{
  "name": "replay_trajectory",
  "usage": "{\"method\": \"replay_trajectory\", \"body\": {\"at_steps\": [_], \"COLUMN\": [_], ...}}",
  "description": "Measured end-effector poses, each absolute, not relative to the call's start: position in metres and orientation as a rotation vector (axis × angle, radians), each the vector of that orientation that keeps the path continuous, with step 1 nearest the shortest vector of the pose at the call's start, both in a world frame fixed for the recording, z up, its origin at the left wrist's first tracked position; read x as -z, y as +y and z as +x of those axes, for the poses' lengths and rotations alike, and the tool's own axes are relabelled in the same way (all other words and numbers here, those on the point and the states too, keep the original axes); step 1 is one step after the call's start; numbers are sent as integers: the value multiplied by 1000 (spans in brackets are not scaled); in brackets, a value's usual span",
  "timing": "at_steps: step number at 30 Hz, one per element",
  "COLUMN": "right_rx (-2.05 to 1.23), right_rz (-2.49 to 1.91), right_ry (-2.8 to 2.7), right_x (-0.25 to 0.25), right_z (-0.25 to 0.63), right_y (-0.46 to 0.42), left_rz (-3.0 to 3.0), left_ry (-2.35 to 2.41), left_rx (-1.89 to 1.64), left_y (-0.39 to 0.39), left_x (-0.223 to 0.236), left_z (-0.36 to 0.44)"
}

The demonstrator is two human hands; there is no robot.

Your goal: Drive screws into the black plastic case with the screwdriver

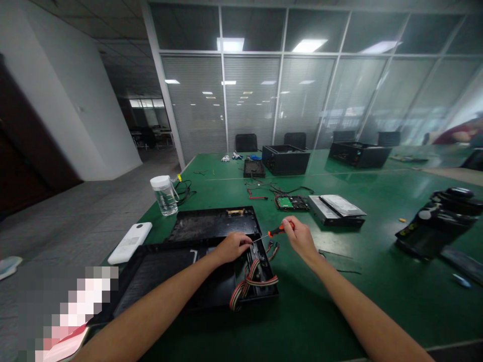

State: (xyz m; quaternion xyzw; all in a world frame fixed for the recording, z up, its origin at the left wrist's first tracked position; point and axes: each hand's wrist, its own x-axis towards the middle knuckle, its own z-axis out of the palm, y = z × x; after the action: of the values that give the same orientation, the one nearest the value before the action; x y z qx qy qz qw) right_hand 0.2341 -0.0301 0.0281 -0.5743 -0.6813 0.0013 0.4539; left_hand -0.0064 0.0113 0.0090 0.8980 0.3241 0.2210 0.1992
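My right hand (301, 237) is closed around the orange and black handle of a screwdriver (277, 231). Its thin shaft slants down to the left, and the tip reaches the corner of a black computer case part (162, 269) lying flat in front of me. Right by that tip, the fingers of my left hand (237, 246) are pinched together at the part's upper right. Whatever they grip is too small or hidden to name. Striped ribbon-like cables (245, 289) in red, white and black loop over the right end of the case part.
Behind lies another black panel (215, 223). A water bottle (164, 196) and a white power bank-like device (130, 244) stand at left. Farther back are a hard drive (290, 202), a boxy drive (335, 210) and black cases (286, 161). A black bag-like object (433, 226) sits right.
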Motion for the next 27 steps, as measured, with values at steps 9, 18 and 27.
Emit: {"method": "replay_trajectory", "body": {"at_steps": [9, 18, 27], "right_rx": [477, 397, 326], "right_rz": [-1689, -1892, -1902], "right_ry": [-2170, -2308, -2374], "right_x": [-92, -137, -141], "right_z": [204, 165, 169], "right_y": [-55, -47, -46], "left_rz": [2510, 2527, 2506], "left_ry": [922, 939, 926], "left_rx": [-623, -639, -651], "left_y": [10, 10, 13], "left_x": [-9, -7, -5], "left_z": [-5, -5, -4]}}
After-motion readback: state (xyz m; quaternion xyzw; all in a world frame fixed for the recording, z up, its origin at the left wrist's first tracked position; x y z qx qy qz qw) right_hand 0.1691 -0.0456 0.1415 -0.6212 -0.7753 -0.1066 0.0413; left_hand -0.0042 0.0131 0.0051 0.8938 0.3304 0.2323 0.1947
